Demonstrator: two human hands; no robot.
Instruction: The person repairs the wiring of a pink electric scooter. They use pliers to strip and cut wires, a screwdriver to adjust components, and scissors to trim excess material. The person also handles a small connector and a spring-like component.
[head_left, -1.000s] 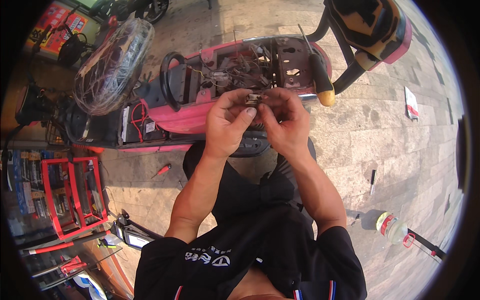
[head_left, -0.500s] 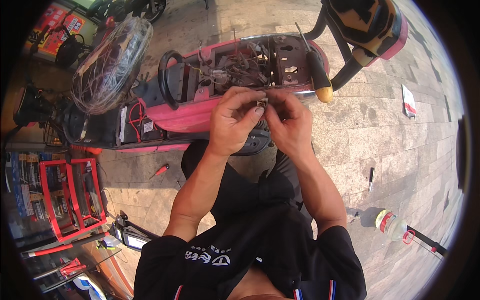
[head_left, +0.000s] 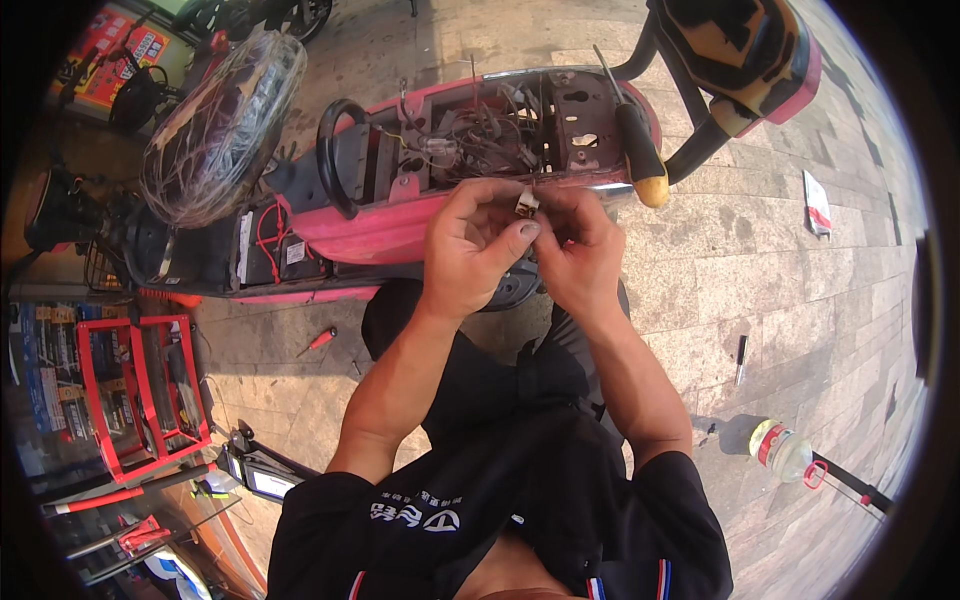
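Head view, both hands (head_left: 520, 245) pinching small connector (head_left: 526, 203), scooter bay (head_left: 560, 100) holding wires (head_left: 480, 135)

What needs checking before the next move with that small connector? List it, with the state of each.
1. Small white connector pinched between both hands: ok.
2. Left hand and right hand meet at the part: ok.
3. Wiring in the open scooter bay exposed: ok.
4. Screwdriver resting on the bay edge, within view: ok.
5. Connector pins clean and straight: cannot tell, too small.
6. Connector joined to a wire: cannot tell, fingers hide it.
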